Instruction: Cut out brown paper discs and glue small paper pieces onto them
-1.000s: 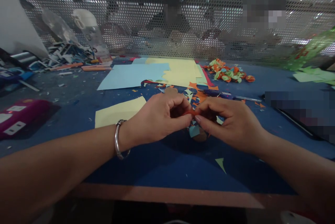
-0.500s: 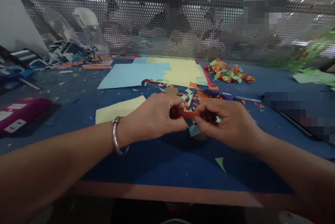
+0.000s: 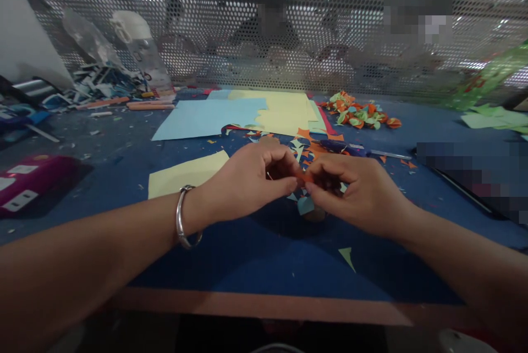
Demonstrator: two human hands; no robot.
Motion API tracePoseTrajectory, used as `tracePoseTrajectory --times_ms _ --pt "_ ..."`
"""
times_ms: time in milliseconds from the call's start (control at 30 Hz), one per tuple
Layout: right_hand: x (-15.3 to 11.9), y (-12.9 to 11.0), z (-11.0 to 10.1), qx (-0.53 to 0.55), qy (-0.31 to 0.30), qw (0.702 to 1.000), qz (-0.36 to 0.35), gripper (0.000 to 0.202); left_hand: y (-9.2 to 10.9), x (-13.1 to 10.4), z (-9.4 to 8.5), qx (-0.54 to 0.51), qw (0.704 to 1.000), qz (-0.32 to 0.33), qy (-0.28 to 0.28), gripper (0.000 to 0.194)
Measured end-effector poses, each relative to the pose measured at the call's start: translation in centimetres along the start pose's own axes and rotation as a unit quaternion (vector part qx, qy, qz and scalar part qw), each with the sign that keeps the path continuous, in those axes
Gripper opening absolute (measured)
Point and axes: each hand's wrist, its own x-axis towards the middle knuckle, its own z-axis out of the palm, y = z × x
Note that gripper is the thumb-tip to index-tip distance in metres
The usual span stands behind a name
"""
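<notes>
I've got my left hand (image 3: 247, 185) and right hand (image 3: 363, 191) pinching orange paper (image 3: 304, 176) mid-frame, fingertips closed. That bit looks unfinished to me, but curled paper pieces (image 3: 363, 115) are piled upper right.

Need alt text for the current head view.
Two bare hands, left and right, pinch a small orange paper piece above a blue table. Behind them lie paper scraps, coloured sheets and a curled-paper pile.
</notes>
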Motion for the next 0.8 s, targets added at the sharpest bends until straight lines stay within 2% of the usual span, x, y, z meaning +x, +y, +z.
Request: tracePoseTrajectory --times_ms 300,500,700,800 --pt "-0.01 -0.27 0.21 0.008 -0.016 1.0 0.015 0.013 0.29 0.07 -0.23 -0.04 0.999 -0.024 -0.027 0.009" --pt "-0.06 0.0 0.06 -0.012 -0.005 1.0 0.011 0.011 0.33 0.28 -0.53 -0.139 0.987 -0.071 -0.034 0.009" --pt "-0.16 0.53 -0.4 -0.032 0.058 0.998 0.006 0.013 -0.14 0.66 -0.77 -0.269 0.954 -0.123 0.039 0.013" --pt "-0.33 0.59 -0.32 -0.053 0.071 0.995 -0.035 0.01 -0.12 0.68 -0.82 -0.332 0.925 -0.178 0.043 0.014"
